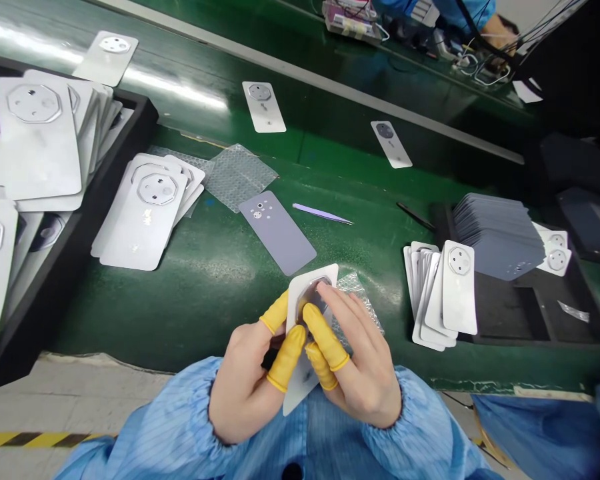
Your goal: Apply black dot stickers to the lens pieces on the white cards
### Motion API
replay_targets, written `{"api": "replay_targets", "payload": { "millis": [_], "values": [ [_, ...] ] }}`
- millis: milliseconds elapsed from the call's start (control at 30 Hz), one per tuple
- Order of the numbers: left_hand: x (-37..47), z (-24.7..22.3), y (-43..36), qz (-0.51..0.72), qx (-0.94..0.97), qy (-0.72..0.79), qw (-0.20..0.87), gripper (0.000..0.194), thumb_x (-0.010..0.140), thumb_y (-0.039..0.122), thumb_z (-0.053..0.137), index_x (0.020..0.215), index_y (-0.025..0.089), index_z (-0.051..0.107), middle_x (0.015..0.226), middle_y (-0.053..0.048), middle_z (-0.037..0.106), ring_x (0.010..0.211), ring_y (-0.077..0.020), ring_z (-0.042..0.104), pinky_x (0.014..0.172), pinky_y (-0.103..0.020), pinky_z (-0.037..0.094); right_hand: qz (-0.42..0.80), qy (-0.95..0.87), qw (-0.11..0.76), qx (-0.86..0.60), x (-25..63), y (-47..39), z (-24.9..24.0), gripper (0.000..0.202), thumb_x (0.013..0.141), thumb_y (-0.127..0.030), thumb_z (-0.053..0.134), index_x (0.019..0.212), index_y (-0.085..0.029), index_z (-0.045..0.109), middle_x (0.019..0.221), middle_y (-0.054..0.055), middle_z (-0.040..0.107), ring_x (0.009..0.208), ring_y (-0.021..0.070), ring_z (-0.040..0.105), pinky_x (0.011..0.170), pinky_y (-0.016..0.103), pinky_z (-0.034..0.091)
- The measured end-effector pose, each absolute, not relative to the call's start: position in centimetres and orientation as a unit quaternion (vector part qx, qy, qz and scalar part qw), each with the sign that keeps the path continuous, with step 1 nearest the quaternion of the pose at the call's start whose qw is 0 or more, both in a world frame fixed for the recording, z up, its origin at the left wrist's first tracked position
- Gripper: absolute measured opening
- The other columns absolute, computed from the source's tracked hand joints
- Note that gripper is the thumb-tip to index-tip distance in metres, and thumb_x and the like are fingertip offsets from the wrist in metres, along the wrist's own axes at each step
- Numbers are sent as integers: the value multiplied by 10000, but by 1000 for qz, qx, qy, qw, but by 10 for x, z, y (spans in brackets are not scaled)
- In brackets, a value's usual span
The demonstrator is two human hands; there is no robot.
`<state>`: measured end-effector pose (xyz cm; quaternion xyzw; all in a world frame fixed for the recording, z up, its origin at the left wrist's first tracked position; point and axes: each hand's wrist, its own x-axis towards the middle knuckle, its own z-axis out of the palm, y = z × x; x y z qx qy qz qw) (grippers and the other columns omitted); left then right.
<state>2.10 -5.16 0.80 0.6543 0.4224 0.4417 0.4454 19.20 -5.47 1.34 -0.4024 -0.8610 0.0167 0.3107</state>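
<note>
A white phone back cover (300, 393) with an octagonal camera ring is held up, tilted, close to my body. My left hand (255, 373) grips its left edge between thumb and fingers, with yellow finger cots on. Fingers of my right hand (357, 353), some in yellow cots, press at the camera ring area; whether they pinch a small part there is hidden. Just beyond lies a grey-purple back panel (283, 233) with small camera holes. Purple tweezers (323, 213) rest beside it. A piece of bubble wrap (363, 303) shows behind my right hand.
White covers are stacked at left (145, 227), in a black tray (145, 113) and at right (457, 287). Another black tray (510, 320) holds grey panels (497, 230). Single covers lie on the conveyor belt (325, 150). A co-worker's hand (500, 33) is across the line.
</note>
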Motion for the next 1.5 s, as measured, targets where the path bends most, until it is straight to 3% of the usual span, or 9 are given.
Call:
{"api": "replay_targets", "payload": {
  "millis": [233, 467, 733, 867, 967, 1067, 1367, 1500],
  "values": [
    [22, 14, -54, 437, 672, 444, 400, 361, 802, 86, 493, 1120, 235, 575, 798, -21, 726, 596, -138, 665, 560, -197, 534, 53, -850, 349, -391, 190, -58, 13, 367, 865, -98, 489, 1212, 14, 528, 1424, 260, 408, 1311, 372, 437, 1010, 528, 497],
    [19, 15, -48, 403, 733, 437, 330, 232, 753, 85, 457, 926, 217, 538, 571, 22, 587, 459, -136, 587, 443, -220, 444, 91, -862, 306, -394, 197, -52, 25, 344, 823, -62, 472, 1151, -33, 571, 1394, 263, 425, 1309, 380, 426, 986, 578, 478],
    [20, 14, -51, 417, 720, 461, 307, 212, 750, 96, 509, 914, 209, 581, 660, -2, 689, 498, -122, 621, 460, -189, 467, 141, -851, 340, -375, 198, -54, 21, 395, 844, -74, 449, 1227, -25, 529, 1424, 257, 396, 1319, 357, 420, 975, 551, 490],
    [23, 15, -52, 448, 665, 446, 398, 215, 774, 81, 543, 913, 232, 605, 710, 19, 722, 499, -91, 616, 459, -147, 464, 170, -820, 390, -383, 199, -56, 11, 411, 901, -140, 424, 1299, -79, 509, 1425, 200, 436, 1286, 317, 475, 972, 532, 501],
    [25, 18, -51, 456, 611, 405, 505, 239, 828, 91, 557, 990, 255, 618, 794, 22, 742, 571, -91, 661, 517, -131, 505, 185, -789, 427, -401, 199, -58, 8, 408, 932, -182, 394, 1321, -146, 514, 1409, 148, 481, 1244, 294, 525, 967, 534, 504],
    [26, 22, -53, 472, 576, 384, 546, 309, 849, 91, 561, 1066, 303, 619, 876, 30, 753, 617, -95, 679, 575, -137, 535, 187, -781, 438, -404, 198, -59, 11, 399, 940, -195, 395, 1314, -163, 528, 1399, 130, 499, 1224, 290, 545, 964, 528, 507],
    [25, 26, -55, 478, 571, 382, 547, 341, 849, 96, 563, 1071, 343, 642, 755, 51, 728, 550, -79, 635, 533, -118, 514, 161, -798, 426, -396, 197, -60, 24, 416, 927, -164, 387, 1324, -151, 510, 1388, 134, 510, 1205, 279, 559, 927, 506, 541],
    [22, 19, -65, 494, 532, 449, 521, 272, 809, 162, 641, 1036, 301, 692, 751, -1, 707, 635, -136, 666, 557, -167, 558, 128, -852, 350, -367, 197, -58, 29, 419, 907, -141, 425, 1316, -85, 495, 1484, 172, 385, 1313, 305, 456, 987, 512, 513]
  ]
}}
